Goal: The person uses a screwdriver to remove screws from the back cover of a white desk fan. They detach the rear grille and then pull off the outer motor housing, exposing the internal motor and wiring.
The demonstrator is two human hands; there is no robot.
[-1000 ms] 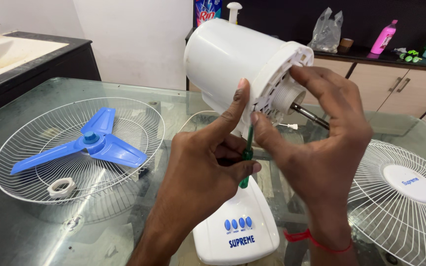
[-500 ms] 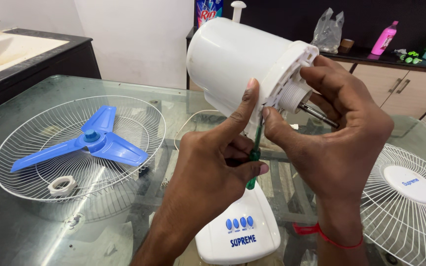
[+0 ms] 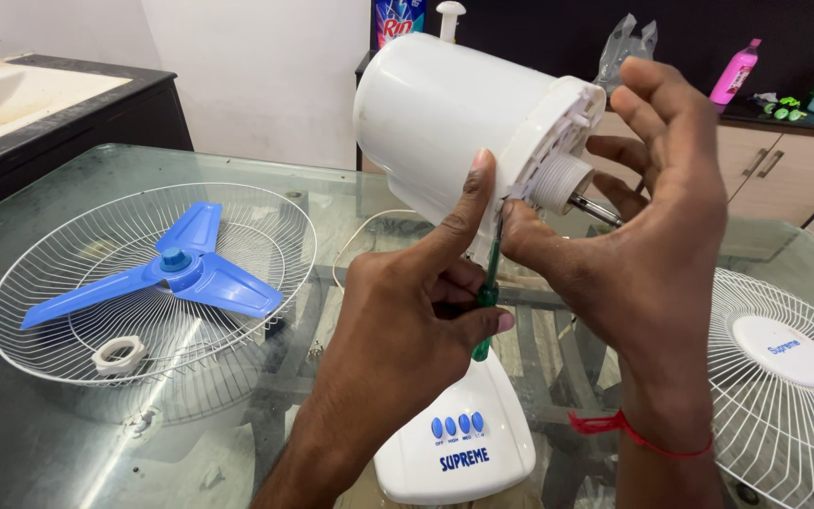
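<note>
The round white plastic motor housing (image 3: pixel 440 118) looks smooth and pretty glossy, with a ribbed threaded plastic collar (image 3: pixel 561 184) and a bare shiny metal shaft (image 3: pixel 597 209) poking out. The thin screwdriver with the green see-through plastic handle (image 3: pixel 484 311) has a dull metal shank. The white fan base (image 3: pixel 459 443) is glossy plastic too, with blue plastic buttons. The dark tinted glass table top (image 3: pixel 40 443) is slick and reflective. By its left edge, the white coated wire grille (image 3: pixel 96 311) holds a matt blue plastic three-blade propeller (image 3: pixel 167 273) and a white plastic nut (image 3: pixel 117 357).
</note>
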